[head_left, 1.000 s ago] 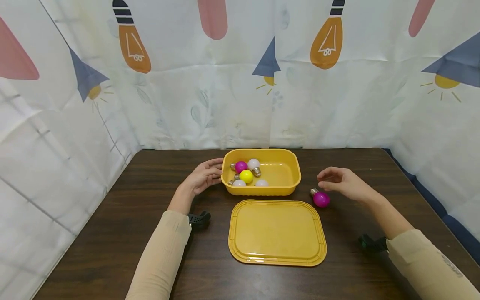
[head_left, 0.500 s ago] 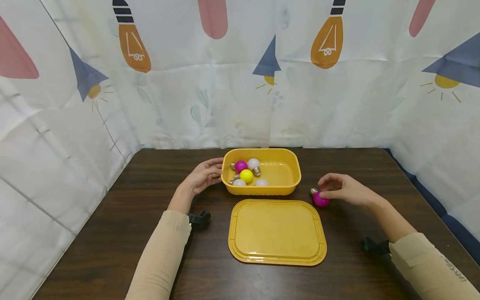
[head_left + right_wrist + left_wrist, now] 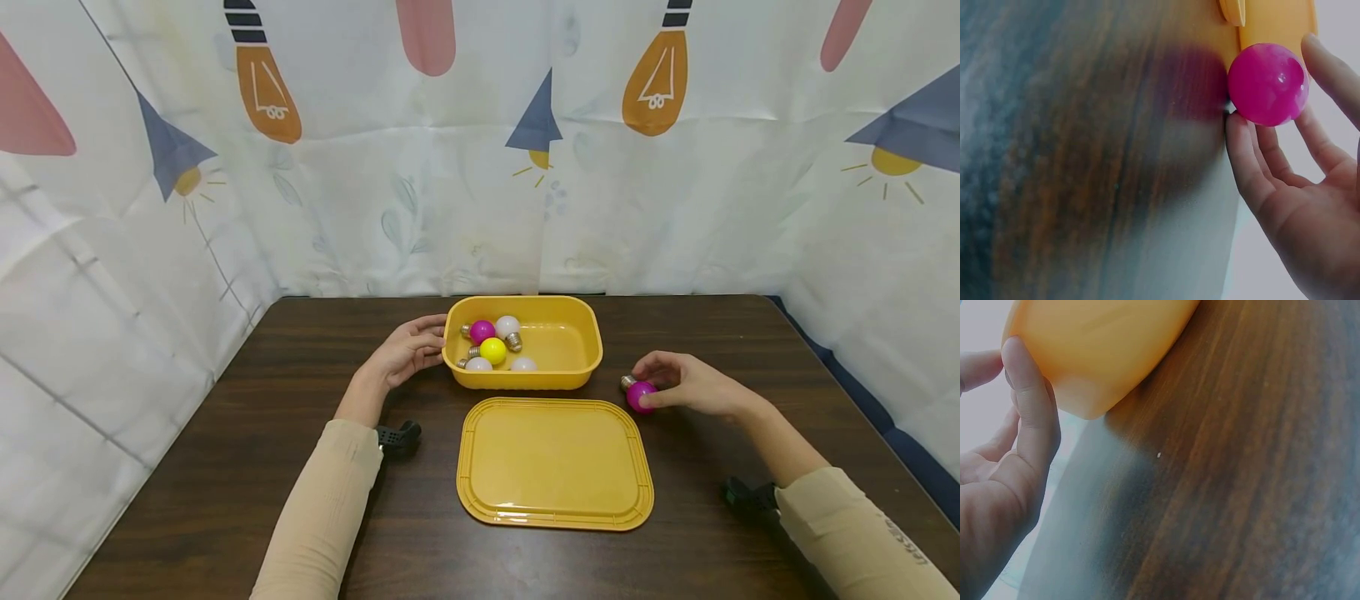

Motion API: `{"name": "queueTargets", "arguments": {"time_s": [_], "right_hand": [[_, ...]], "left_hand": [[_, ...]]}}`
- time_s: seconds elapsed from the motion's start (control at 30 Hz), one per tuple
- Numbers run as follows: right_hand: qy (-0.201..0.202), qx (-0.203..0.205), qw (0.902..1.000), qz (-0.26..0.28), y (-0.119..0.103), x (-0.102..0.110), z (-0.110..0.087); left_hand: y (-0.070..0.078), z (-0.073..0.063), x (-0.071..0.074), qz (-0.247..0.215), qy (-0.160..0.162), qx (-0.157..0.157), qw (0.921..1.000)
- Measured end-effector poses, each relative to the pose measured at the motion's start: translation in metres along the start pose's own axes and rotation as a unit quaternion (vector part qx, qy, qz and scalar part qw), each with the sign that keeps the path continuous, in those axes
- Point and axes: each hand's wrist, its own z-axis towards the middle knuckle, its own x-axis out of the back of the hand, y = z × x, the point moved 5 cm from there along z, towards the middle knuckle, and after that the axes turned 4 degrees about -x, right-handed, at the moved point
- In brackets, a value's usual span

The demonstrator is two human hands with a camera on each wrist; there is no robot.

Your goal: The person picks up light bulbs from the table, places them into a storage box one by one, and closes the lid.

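Note:
A yellow plastic box (image 3: 558, 379) holds several light bulbs: a magenta bulb (image 3: 482, 332), a yellow bulb (image 3: 492, 351) and white ones (image 3: 507, 327). My left hand (image 3: 405, 354) rests its relaxed fingertips against the box's left side; the left wrist view has a fingertip on the outer wall (image 3: 1085, 356). To the right of the box, my right hand (image 3: 690, 383) pinches another magenta light bulb (image 3: 639, 396) by its round globe. Its metal screw base points toward the box. In the right wrist view the fingers (image 3: 1250, 147) curl under the globe (image 3: 1269, 84), with the thumb above.
A flat yellow lid (image 3: 555, 462) lies on the dark wooden table (image 3: 225, 467) in front of the box. Behind the table hangs a white printed curtain (image 3: 480, 217). Dark bands (image 3: 397, 437) are worn on both wrists.
My right hand has come down onto the loose magenta bulb and taken hold of its globe. The left hand, box and lid have stayed in place.

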Motion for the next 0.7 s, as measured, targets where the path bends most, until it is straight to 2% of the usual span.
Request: {"name": "queueTargets", "arguments": {"time_s": [0.23, 0.7], "right_hand": [[-0.008, 0.012, 0.9999, 0.009, 0.000, 0.000, 0.000], [0.046, -0.010, 0.9985, -0.030, 0.005, 0.009, -0.001]], "left_hand": [[0.001, -0.001, 0.000, 0.001, -0.001, 0.001, 1.0000], [0.001, -0.001, -0.001, 0.007, 0.000, -0.001, 1.0000]]}}
